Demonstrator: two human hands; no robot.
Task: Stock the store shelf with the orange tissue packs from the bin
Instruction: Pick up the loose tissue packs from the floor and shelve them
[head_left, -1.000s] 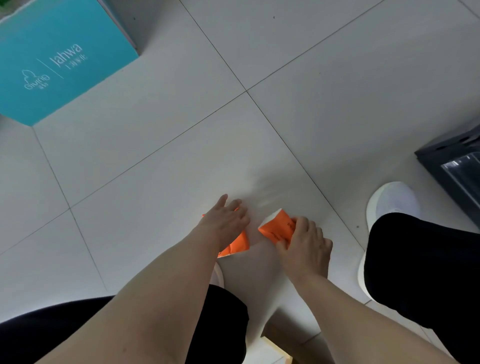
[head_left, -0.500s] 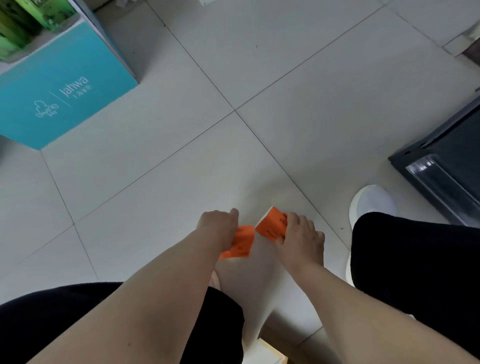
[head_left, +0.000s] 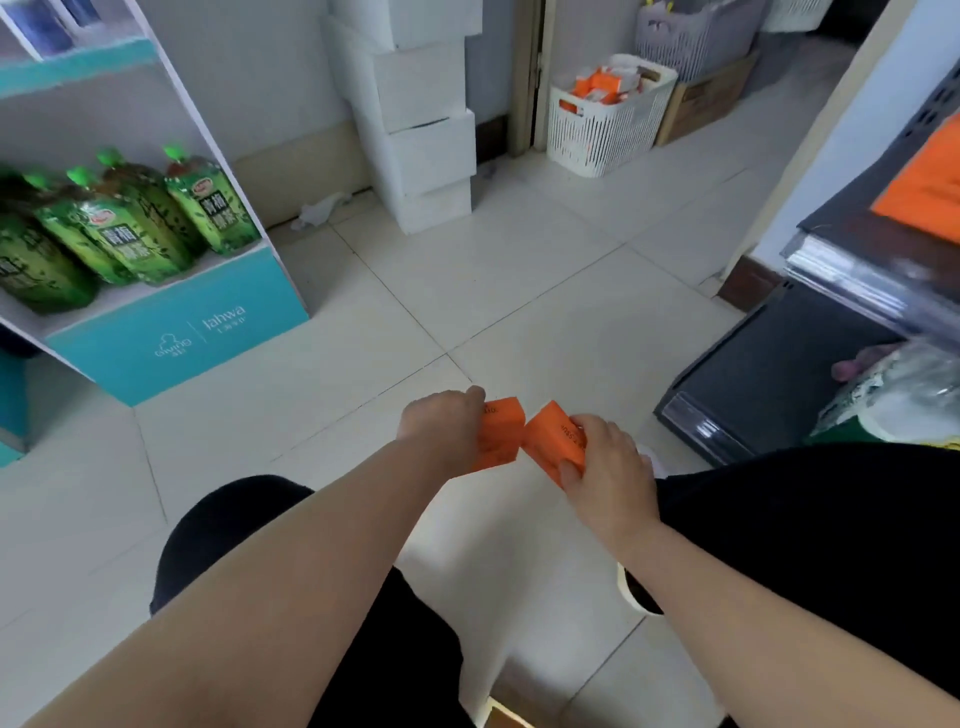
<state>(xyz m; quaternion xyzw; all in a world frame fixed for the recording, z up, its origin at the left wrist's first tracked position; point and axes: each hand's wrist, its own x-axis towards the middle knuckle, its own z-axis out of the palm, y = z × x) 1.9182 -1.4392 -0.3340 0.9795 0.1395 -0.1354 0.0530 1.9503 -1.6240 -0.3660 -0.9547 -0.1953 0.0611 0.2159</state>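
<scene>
Hands first, low in the middle of the head view. Your left hand (head_left: 444, 426) is wrapped around one orange tissue pack (head_left: 501, 434). Your right hand (head_left: 605, 460) grips a second orange pack (head_left: 550, 439), with the thumb on its near end. The two packs sit side by side, with their near corners touching or almost touching, above the pale floor tiles (head_left: 467, 291). Your knees in black trousers (head_left: 810, 525) show below your arms.

At the top of the frame, right of the middle, a white slatted bin (head_left: 605, 132) stands on the floor against the wall. More orange packs are piled inside it. It is well away from your hands.

At the right edge is a dark shelf (head_left: 857, 249) with something orange (head_left: 930, 182) lying on top. It is too blurry to say what.

At the left is a teal display stand (head_left: 176, 332) holding green drink bottles (head_left: 208, 208). White boxes (head_left: 421, 114) are stacked by the wall at the top middle.
</scene>
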